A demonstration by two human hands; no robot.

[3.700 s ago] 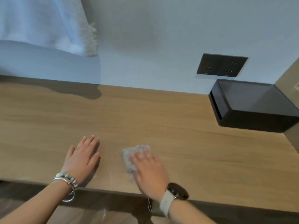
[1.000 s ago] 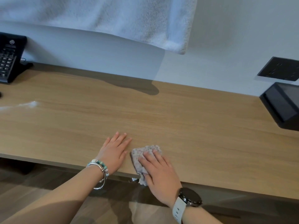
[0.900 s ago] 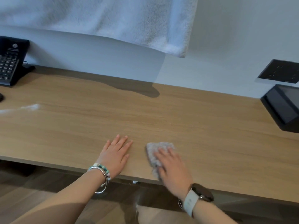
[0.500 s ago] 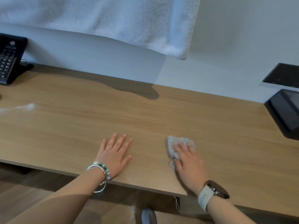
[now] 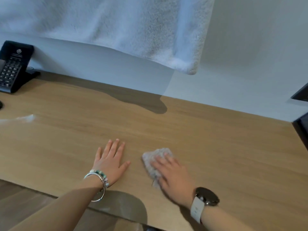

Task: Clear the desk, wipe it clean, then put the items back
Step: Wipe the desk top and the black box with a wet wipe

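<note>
On the desk, left hand lies flat; right hand presses cloth, fingers straight.

— What hangs up there?
— A big white fluffy towel, in front of the pale wall.
— And the black thing far left?
— A phone with lots of buttons. It stands on the worktop, close to the wall.
— And on the right?
— Just the edge of a black box, and a black plate on the wall above it.
</note>
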